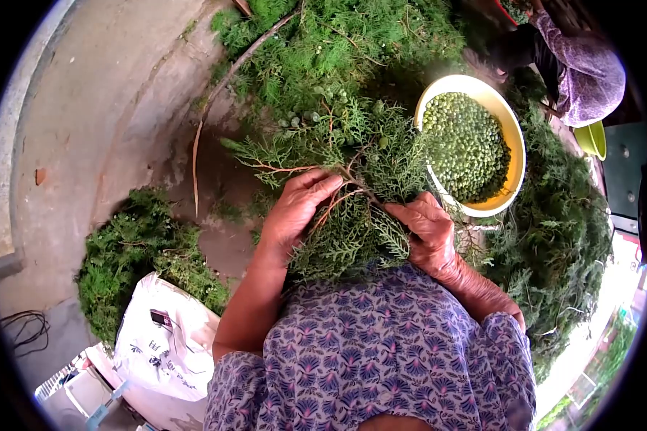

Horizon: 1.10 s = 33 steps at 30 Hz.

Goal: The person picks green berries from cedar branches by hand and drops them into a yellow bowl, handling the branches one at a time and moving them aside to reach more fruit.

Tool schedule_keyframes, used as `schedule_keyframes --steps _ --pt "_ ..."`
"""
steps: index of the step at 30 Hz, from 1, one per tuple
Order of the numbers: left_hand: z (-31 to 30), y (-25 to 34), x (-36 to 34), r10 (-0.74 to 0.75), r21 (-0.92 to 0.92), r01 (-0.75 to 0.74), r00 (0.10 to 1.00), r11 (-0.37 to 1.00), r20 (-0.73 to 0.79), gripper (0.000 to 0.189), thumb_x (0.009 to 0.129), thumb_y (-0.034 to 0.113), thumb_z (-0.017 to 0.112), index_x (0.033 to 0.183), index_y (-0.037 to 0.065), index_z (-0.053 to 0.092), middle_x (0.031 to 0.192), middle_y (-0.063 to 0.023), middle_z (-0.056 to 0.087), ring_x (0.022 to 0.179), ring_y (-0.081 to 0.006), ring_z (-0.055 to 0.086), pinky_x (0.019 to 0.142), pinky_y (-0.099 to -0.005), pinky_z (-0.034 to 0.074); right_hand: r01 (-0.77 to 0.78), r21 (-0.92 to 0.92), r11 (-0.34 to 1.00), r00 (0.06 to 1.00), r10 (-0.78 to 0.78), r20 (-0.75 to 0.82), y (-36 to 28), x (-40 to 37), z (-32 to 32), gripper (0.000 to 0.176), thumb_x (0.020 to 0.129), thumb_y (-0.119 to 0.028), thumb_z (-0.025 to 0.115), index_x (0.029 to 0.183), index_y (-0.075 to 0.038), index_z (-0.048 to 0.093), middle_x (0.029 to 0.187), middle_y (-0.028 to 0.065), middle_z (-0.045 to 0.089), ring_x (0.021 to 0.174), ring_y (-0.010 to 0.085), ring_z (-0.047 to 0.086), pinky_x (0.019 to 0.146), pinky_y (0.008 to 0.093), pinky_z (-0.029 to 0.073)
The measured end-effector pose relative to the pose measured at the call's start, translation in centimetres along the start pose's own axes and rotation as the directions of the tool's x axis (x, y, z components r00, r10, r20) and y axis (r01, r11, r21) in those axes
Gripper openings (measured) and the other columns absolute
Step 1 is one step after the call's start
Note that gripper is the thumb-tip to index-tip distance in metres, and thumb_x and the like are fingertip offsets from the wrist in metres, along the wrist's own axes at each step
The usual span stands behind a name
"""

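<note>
A leafy evergreen branch [359, 230] with flat, scale-like green sprays and reddish-brown stems spreads in front of my body. My left hand [302, 208] is closed, thumb and fingers pinched on a thin stem of it. On the other side, my right hand [425, 226] grips the same branch by its stem, the thumb pointing inward. Beyond my right hand stands a yellow basin [514, 136] holding many small round green cones [467, 144]. Some sprays overlap the basin's near left rim.
Cut greenery [366, 43] is heaped ahead, with more piles at left [136, 258] and right [561, 244]. A long bare stick [226, 79] leans by the wall. A white sack [165, 345] sits lower left. Upper right, another person [582, 72] bends near a yellow-green container [592, 140].
</note>
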<state>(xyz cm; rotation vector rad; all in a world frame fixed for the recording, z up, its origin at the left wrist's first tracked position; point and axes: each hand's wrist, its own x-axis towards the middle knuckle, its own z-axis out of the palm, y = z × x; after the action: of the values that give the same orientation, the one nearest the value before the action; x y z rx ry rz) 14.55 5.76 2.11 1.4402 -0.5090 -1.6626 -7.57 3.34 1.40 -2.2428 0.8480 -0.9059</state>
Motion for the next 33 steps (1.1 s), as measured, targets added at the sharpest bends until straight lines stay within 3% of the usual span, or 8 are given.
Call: schedule_keyframes --steps 10,12,18,23,25,28,31,33 --pt "-1.7 -0.9 -1.4 0.381 0.557 -0.231 0.909 0.798 -0.168 0.024 0.088 0.024 0.053 0.091 0.000 0.061 0.076 -0.0026 0.059 0.061 -0.0109 0.051 0.055 -0.0249 0.041 0.062 -0.111 0.992 0.996 -0.054 0.074 1.0 -0.1 -0.3 0.041 0.059 0.008 0.063 0.098 -0.002 0.065 0.075 0.0103 0.060 0.065 0.0243 0.053 0.058 0.0334 0.045" --pt "-1.9 -0.2 -2.9 0.317 0.382 -0.226 0.928 0.896 -0.194 0.024 0.091 0.023 0.051 0.088 0.000 0.058 0.078 -0.0059 0.061 0.062 -0.0127 0.057 0.054 -0.0236 0.044 0.003 -0.073 0.997 0.994 0.005 0.106 0.9 0.2 -0.7 0.040 0.059 0.006 0.064 0.099 -0.002 0.065 0.076 0.0106 0.060 0.068 0.0260 0.054 0.061 0.0349 0.045" --pt "-3.4 -0.8 -5.3 0.728 0.378 -0.625 0.626 0.683 -0.279 0.018 0.083 0.002 0.061 0.099 -0.003 0.060 0.089 -0.0053 0.062 0.081 -0.0094 0.056 0.073 -0.0199 0.044 0.002 -0.319 0.948 0.935 0.111 0.336 -1.0 1.0 -3.4 0.048 0.064 0.007 0.059 0.109 -0.009 0.062 0.107 0.0152 0.055 0.097 0.0299 0.053 0.080 0.0386 0.047" --pt "0.2 0.8 -6.5 0.892 0.525 -0.742 0.446 0.417 -0.077 0.020 0.074 0.000 0.067 0.094 0.000 0.063 0.088 -0.0075 0.062 0.076 -0.0127 0.057 0.066 -0.0242 0.047 -0.091 0.020 0.996 0.979 0.094 -0.182 -3.1 2.8 -5.5 0.019 0.087 -0.006 0.054 0.105 -0.003 0.060 0.103 0.0134 0.059 0.086 0.0213 0.062 0.067 0.0273 0.056" --pt "2.1 1.1 -5.3 0.949 0.574 -0.810 0.264 0.122 0.171 0.023 0.070 -0.001 0.068 0.092 0.002 0.065 0.090 -0.0100 0.062 0.074 -0.0161 0.059 0.063 -0.0268 0.048 -0.467 0.684 0.561 0.850 0.498 0.171 -5.3 3.9 -3.7 0.041 0.092 -0.032 0.048 0.111 0.004 0.053 0.098 0.0160 0.059 0.078 0.0198 0.063 0.057 0.0273 0.053" --pt "4.7 1.6 -4.7 0.886 0.661 -0.744 0.241 -0.093 0.396 0.027 0.065 -0.001 0.069 0.091 0.004 0.066 0.094 -0.0109 0.062 0.076 -0.0189 0.059 0.062 -0.0286 0.048 -0.629 0.773 -0.074 0.659 0.476 0.582 -4.7 4.4 -1.3 0.062 0.087 -0.053 0.045 0.110 0.003 0.052 0.076 0.0087 0.058 0.057 0.0142 0.056 0.047 0.0245 0.045" --pt "4.2 1.1 -4.5 0.901 0.647 -0.762 0.281 0.001 0.330 0.028 0.068 0.000 0.069 0.096 0.003 0.066 0.102 -0.0129 0.060 0.085 -0.0202 0.059 0.071 -0.0288 0.050 -0.642 0.749 -0.167 0.595 0.507 0.623 -3.0 4.1 -1.6 0.058 0.086 -0.055 0.045 0.102 -0.001 0.058 0.066 0.0037 0.055 0.046 0.0085 0.040 0.040 0.0196 0.027" --pt "2.8 0.6 -5.4 0.939 0.627 -0.775 0.269 0.078 0.215 0.029 0.072 0.001 0.067 0.101 0.000 0.063 0.109 -0.0152 0.057 0.092 -0.0231 0.059 0.080 -0.0301 0.051 -0.651 0.747 0.130 0.633 0.636 0.441 -1.7 4.1 -3.4 0.047 0.085 -0.047 0.056 0.100 -0.002 0.060 0.069 0.0029 0.056 0.047 0.0085 0.043 0.040 0.0195 0.032"
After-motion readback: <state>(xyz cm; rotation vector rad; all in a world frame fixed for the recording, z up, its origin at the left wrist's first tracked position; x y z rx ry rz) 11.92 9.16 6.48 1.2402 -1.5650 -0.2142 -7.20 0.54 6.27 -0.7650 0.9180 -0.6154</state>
